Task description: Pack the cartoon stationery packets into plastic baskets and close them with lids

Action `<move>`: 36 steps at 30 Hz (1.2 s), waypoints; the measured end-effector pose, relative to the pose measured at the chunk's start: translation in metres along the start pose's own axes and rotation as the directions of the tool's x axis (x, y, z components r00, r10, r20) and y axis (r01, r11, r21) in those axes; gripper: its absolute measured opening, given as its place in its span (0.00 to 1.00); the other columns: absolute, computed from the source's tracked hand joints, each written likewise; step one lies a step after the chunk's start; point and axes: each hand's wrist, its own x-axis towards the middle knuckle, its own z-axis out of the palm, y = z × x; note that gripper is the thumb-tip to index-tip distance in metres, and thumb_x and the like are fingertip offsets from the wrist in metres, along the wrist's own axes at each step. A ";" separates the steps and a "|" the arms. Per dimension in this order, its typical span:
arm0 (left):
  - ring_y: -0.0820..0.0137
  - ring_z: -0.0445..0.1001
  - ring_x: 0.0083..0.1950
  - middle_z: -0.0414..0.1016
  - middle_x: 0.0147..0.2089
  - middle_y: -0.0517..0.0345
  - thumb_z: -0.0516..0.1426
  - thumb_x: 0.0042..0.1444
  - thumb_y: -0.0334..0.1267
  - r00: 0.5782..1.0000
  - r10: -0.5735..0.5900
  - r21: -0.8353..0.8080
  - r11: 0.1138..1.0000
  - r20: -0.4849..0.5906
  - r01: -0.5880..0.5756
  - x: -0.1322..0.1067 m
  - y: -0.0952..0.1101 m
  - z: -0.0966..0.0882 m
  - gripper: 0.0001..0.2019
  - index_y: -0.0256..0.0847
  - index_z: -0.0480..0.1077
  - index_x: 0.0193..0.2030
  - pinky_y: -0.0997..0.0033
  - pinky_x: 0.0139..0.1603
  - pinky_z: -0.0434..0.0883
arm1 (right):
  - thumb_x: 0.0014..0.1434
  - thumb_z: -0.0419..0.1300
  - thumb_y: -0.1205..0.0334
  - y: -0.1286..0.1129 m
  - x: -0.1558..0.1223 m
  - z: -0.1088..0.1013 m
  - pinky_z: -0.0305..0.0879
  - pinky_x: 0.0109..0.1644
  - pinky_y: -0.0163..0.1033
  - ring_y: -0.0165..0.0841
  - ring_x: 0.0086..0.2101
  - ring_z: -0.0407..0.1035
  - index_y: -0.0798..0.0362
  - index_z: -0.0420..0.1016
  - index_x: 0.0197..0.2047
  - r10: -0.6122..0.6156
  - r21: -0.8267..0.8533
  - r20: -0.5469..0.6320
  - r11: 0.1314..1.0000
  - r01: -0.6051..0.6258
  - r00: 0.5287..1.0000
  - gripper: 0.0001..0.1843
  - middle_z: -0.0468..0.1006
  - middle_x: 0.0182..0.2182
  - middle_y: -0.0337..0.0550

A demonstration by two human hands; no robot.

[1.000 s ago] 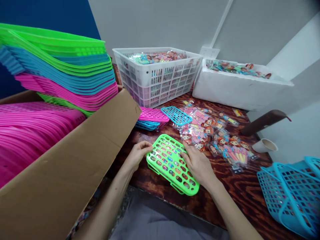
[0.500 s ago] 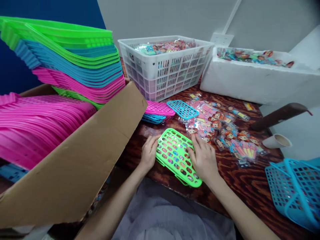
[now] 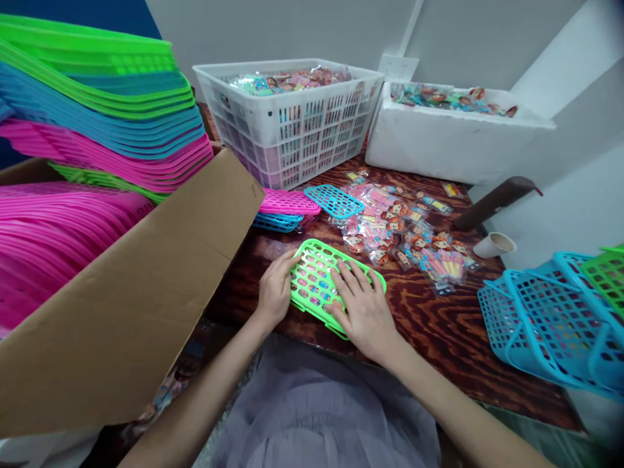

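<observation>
The green grid (image 3: 316,281) lies flat on the table (image 3: 439,328), near the front edge and just in front of the person. It has 2 hands on it. The left hand (image 3: 274,294) grasps its left edge, with the fingers curled around the rim. The right hand (image 3: 363,311) is spread flat on top, fingers apart and palm down, and grips nothing. Just behind the grid, a pink grid (image 3: 288,201) rests on some blue ones, and a single blue grid (image 3: 334,200) lies beside them. To the right of these, many small packets (image 3: 402,229) with cartoon faces are scattered on the wood. Further back stand a white crate (image 3: 292,140) and a foam box (image 3: 453,146), both filled with such packets. At the left, a carton (image 3: 136,292) holds pink pieces, and a stack (image 3: 97,110) of green, blue and pink ones rises behind it. At the right are blue baskets (image 3: 541,325), with a cup (image 3: 494,245) on its side near them
</observation>
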 end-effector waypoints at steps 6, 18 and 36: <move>0.64 0.69 0.63 0.72 0.62 0.49 0.44 0.61 0.26 0.997 0.003 0.110 0.994 -0.075 0.005 -0.009 0.007 0.008 0.22 0.40 0.72 0.55 0.56 0.64 0.67 | 0.69 0.52 0.53 0.017 0.004 0.001 0.47 0.69 0.60 0.46 0.68 0.49 0.49 0.61 0.69 -0.081 0.064 -0.024 0.995 0.082 0.996 0.27 0.58 0.69 0.48; 0.56 0.66 0.66 0.75 0.58 0.51 0.56 0.64 0.37 0.825 0.439 0.258 0.802 0.357 -0.539 -0.024 0.058 -0.021 0.11 0.45 0.72 0.52 0.35 0.73 0.41 | 0.69 0.51 0.55 0.028 -0.047 -0.003 0.67 0.58 0.49 0.40 0.55 0.68 0.50 0.68 0.60 0.513 0.665 -0.188 0.694 -0.276 0.837 0.20 0.70 0.56 0.52; 0.67 0.74 0.52 0.79 0.47 0.55 0.53 0.67 0.33 0.718 0.560 0.187 0.719 0.413 -0.669 0.005 0.068 -0.021 0.08 0.40 0.73 0.47 0.43 0.74 0.50 | 0.72 0.48 0.61 -0.043 -0.103 0.032 0.69 0.38 0.40 0.36 0.34 0.75 0.60 0.51 0.71 0.283 0.216 -0.221 0.947 -0.236 0.933 0.28 0.79 0.36 0.49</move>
